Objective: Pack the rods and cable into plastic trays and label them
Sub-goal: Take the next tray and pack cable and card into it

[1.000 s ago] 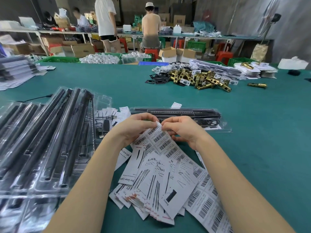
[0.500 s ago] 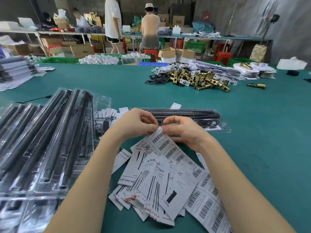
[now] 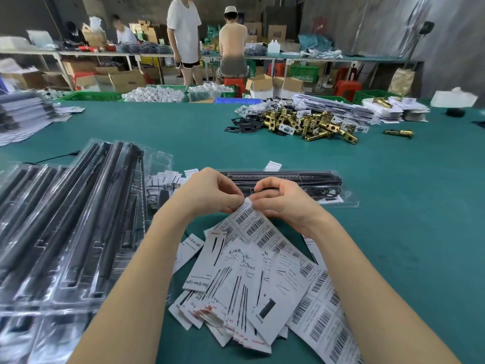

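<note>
Both hands picking at the top of a barcode label sheet

The left hand [image 3: 210, 191] and right hand [image 3: 282, 197] are pinching the barcode sheet [image 3: 258, 227] corner, lifted slightly higher than a second ago; just behind them the packed tray [image 3: 309, 186] is still lying on the green table [image 3: 393, 232].

"Grow Light" reads on white paper cards [image 3: 195, 278]; barcode label sheet [image 3: 258, 227] print is too small.

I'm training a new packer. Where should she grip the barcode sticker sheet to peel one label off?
Probably at its far top corner, coming from above: the barcode sticker sheet lifts off the table there, free of the cards, and the left hand and right hand already pinch that edge from either side.
</note>
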